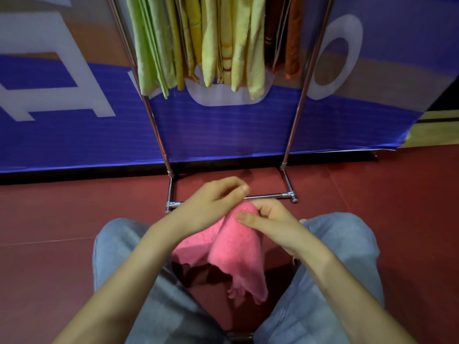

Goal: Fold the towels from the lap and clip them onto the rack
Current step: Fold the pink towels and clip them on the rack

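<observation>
At 9 o'clock, blue banner [74, 135] with white shapes stands behind, dark red floor [49, 219] below it. Left knee [116, 244] in light blue jeans at 7 o'clock.

Rack [158, 135]: chrome left upright runs from 11 o'clock down to the floor, green towels [149, 50] hanging just right of it, tops cut off by the frame edge.

Left hand [211, 207] just left of centre, fingers curled in, closed over the top of the pink towel [236, 252]. Cloth comes out from under the palm; exact finger contact is hidden.

Pink towel at dead centre, held up between the 2 knees. It is bunched at the top where the 2 hands meet, and the rest hangs loose toward 6 o'clock with a ragged corner lowest.

Yellow towels [236, 45] at 12 o'clock, several side by side, hanging straight down.

Right hand [270, 222] just right of centre, close to the left one. Thumb lies flat on the towel's front and the fingers curl behind, so it is a pinch grip on the towel.

Base bar [273, 195] of the rack lies on the floor just beyond the hands, partly covered by them.

Orange towel [294, 45] at 1 o'clock, next to the right upright [298, 108]. Right knee [347, 244] at 5 o'clock.
</observation>
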`<act>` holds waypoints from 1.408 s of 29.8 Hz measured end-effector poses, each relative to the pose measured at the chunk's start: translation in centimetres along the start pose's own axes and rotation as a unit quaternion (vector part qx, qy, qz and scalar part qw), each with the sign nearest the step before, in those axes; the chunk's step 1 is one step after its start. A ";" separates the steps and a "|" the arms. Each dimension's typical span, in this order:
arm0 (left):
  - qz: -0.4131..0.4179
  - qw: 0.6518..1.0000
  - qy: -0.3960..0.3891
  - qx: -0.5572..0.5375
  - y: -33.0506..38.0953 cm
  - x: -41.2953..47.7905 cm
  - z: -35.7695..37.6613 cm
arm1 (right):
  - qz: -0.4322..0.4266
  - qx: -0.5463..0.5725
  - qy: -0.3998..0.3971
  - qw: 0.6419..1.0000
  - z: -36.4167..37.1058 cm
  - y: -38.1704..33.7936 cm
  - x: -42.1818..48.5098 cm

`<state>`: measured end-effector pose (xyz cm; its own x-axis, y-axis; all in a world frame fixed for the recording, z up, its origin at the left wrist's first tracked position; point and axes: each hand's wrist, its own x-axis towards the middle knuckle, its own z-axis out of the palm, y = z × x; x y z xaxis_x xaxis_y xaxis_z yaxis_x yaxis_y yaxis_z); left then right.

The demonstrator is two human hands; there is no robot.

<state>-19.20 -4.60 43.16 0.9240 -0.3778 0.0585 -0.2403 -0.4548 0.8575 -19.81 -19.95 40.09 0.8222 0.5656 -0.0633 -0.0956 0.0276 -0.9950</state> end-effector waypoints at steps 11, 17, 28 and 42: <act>0.017 0.999 0.003 0.034 0.6 0.3 0.1 | 0.032 0.009 -0.018 0.999 -1.1 -0.2 -0.5; 0.028 0.999 0.020 0.010 1.8 -0.2 -2.1 | 0.141 -0.039 -0.079 0.986 -1.9 2.8 -0.7; -0.107 0.982 0.075 0.135 -5.2 -2.4 -7.4 | 0.106 0.029 0.030 0.993 -3.3 3.3 -1.6; -0.032 0.980 0.010 -0.196 1.8 1.4 1.8 | 0.061 0.042 0.003 0.997 -2.7 -2.7 -0.1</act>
<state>-18.90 -7.39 43.86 0.9401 -0.3408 0.0052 -0.0531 -0.1313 0.9899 -18.16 -22.32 42.55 0.8049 0.5642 -0.1835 -0.2411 0.0284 -0.9701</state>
